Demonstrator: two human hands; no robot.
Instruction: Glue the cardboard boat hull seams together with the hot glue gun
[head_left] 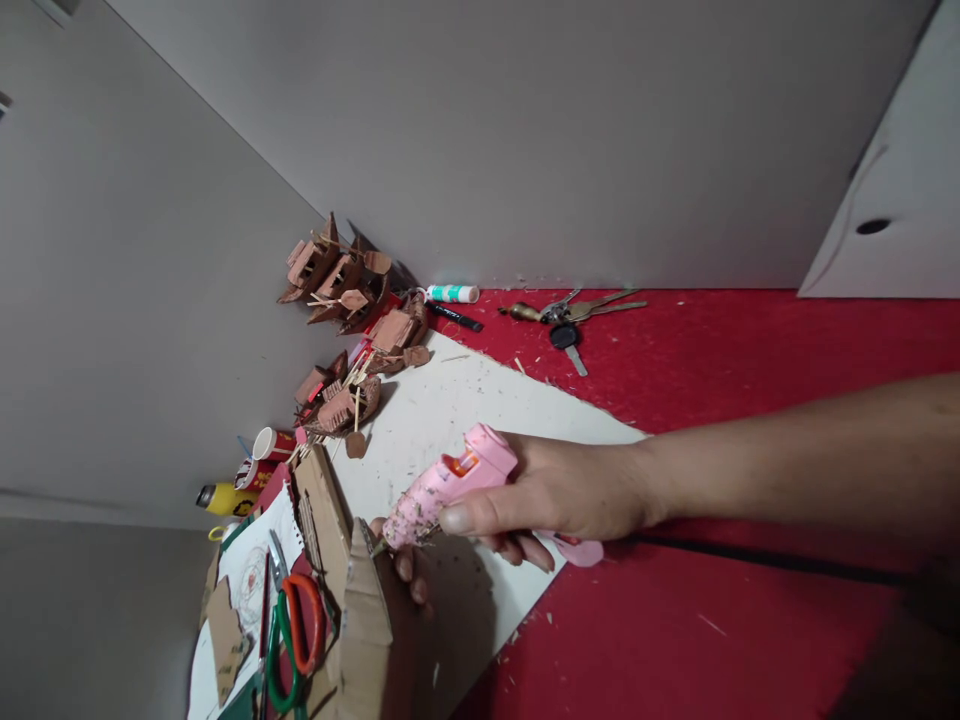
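Observation:
My right hand (555,490) reaches in from the right, its fingers wrapped round a pink glue gun (450,480). Dried bits are stuck all over the gun's barrel. Its nozzle points down-left at the upper end of a folded brown cardboard piece (365,610); whether it touches the cardboard I cannot tell. My left hand (411,575) grips that cardboard from behind, with only some fingertips showing. The lower part of the cardboard runs out of view at the bottom and is partly in shadow.
Several small brown model boats (337,270) stand along the wall. Scissors (292,630) with green and orange handles lie on papers at lower left, near paper cups (271,444) and a yellow bottle (225,497). Keys (566,325), a glue stick (452,293) and a marker (457,318) lie on red cloth.

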